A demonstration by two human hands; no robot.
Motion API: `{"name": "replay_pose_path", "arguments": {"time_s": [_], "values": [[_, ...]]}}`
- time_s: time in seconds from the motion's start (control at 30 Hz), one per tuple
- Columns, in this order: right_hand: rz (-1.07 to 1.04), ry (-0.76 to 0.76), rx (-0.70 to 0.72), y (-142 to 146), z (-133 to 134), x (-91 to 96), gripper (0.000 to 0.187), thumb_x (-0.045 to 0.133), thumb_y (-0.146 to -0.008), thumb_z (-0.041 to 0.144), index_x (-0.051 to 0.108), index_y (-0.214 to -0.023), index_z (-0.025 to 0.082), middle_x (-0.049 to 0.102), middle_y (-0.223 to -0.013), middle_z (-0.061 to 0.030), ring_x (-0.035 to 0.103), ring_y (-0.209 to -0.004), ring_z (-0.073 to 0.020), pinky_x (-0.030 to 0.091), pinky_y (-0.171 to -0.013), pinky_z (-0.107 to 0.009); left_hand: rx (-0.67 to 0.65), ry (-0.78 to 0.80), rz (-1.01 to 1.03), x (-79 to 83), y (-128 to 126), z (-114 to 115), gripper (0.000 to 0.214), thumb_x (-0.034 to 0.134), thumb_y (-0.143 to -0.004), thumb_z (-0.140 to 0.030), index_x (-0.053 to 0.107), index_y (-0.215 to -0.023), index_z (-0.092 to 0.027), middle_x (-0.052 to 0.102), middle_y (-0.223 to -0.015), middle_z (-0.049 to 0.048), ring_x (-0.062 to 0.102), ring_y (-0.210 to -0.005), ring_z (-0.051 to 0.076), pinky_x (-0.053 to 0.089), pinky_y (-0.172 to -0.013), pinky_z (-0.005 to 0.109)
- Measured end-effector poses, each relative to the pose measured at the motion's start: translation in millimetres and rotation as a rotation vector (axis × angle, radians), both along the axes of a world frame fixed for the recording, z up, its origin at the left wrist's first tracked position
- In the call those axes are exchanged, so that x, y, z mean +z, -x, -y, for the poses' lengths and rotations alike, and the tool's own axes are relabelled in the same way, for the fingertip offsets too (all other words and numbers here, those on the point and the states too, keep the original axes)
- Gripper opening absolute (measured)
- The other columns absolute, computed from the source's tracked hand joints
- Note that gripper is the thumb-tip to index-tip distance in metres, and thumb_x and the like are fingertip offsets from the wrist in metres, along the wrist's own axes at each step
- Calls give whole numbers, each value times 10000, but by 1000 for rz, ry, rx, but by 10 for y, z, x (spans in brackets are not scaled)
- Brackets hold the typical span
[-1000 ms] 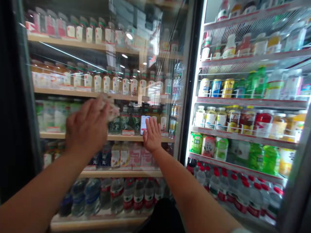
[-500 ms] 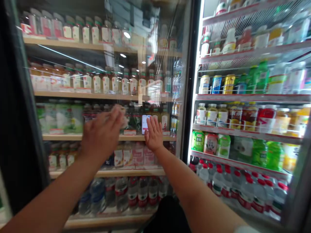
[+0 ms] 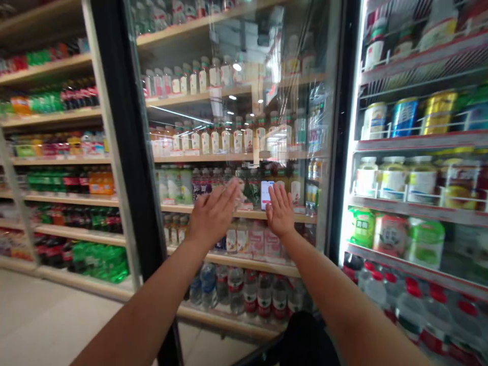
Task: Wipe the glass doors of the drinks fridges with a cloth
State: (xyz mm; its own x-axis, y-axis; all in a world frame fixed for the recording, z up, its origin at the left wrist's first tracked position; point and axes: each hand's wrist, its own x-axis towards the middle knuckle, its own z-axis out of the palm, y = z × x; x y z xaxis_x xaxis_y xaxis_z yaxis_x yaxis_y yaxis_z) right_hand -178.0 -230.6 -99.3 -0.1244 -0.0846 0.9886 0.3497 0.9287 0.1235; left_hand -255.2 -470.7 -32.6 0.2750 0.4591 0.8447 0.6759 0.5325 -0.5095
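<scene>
A glass door with a black frame stands in front of me. My right hand lies flat against the glass, fingers stretched and a little apart. Left of it, my left hand presses toward the same pane, its fingers bent over a pale crumpled cloth that pokes out past the fingertips. The cloth is blurred and mostly hidden by the hand. Beside my right fingers glows a phone-like screen; I cannot tell whether it is a reflection.
Through the glass, wooden shelves hold rows of bottles. A lit cooler with cans, cartons and bottles is at the right. More drink shelves run along the left, above a pale floor.
My left hand has slid right, closer to my right hand, which stays flat on the glass. The view has turned left, bringing the left shelves and floor into sight.
</scene>
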Motion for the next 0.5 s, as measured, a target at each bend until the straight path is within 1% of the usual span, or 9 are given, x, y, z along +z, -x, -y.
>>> {"name": "replay_pose_path", "arguments": {"time_s": [0.07,0.13,0.17,0.27,0.3,0.33,0.43,0.47,0.5], "values": [[2,4,9,0,5,-3,652,324,-1050,292,92,-1656,239,406,-1641,-88,301,-1552,-231,242,-1255,-482,36,-144,112,46,3,31,657,449,-993,-207,283,-1627,-250,434,-1612,37,522,-1315,333,379,-954,477],[-8,5,16,-3,16,-1,653,320,-1051,291,82,-1657,241,416,-1636,-89,315,-1546,-235,244,-1252,-484,52,-191,164,57,-17,29,641,444,-990,-214,316,-1618,-226,407,-1627,57,506,-1324,359,369,-967,500],[-17,1,19,-6,23,2,654,320,-1052,290,76,-1657,241,426,-1630,-89,319,-1544,-237,247,-1249,-486,45,-146,144,47,-31,16,624,439,-994,-216,337,-1609,-224,407,-1627,53,511,-1320,346,372,-968,491],[-40,-18,30,-18,39,9,663,328,-1054,288,58,-1657,240,448,-1616,-92,321,-1543,-239,257,-1242,-488,-13,145,-11,21,-56,-30,575,426,-1010,-201,395,-1580,-260,440,-1608,5,539,-1306,256,392,-965,421],[-42,-21,31,-21,41,10,666,332,-1054,288,55,-1657,239,448,-1615,-94,322,-1543,-239,259,-1241,-487,-24,196,-40,32,-55,-38,571,426,-1009,-193,405,-1574,-273,451,-1601,-7,540,-1308,238,394,-966,409],[-40,-23,30,-23,42,9,669,335,-1053,288,53,-1657,237,446,-1616,-95,321,-1544,-240,259,-1241,-486,-24,186,-38,55,-52,-42,574,432,-1005,-189,409,-1572,-278,456,-1598,-9,536,-1316,239,392,-969,411],[-34,-27,29,-23,37,2,676,347,-1050,283,54,-1658,236,449,-1614,-96,311,-1549,-242,255,-1242,-486,29,-91,106,126,-51,-51,616,475,-972,-195,398,-1581,-249,437,-1610,26,508,-1335,318,378,-981,480],[-34,-30,31,-22,35,0,677,352,-1050,281,58,-1658,237,454,-1612,-96,306,-1551,-241,253,-1243,-486,47,-163,142,124,-57,-60,622,488,-963,-197,405,-1578,-234,429,-1614,36,504,-1333,339,375,-979,496],[-37,-32,34,-21,33,-3,676,355,-1049,279,63,-1658,238,456,-1610,-96,302,-1553,-240,249,-1245,-485,52,-179,140,102,-64,-72,615,495,-959,-196,421,-1569,-225,431,-1612,39,510,-1323,341,376,-975,496]]}}
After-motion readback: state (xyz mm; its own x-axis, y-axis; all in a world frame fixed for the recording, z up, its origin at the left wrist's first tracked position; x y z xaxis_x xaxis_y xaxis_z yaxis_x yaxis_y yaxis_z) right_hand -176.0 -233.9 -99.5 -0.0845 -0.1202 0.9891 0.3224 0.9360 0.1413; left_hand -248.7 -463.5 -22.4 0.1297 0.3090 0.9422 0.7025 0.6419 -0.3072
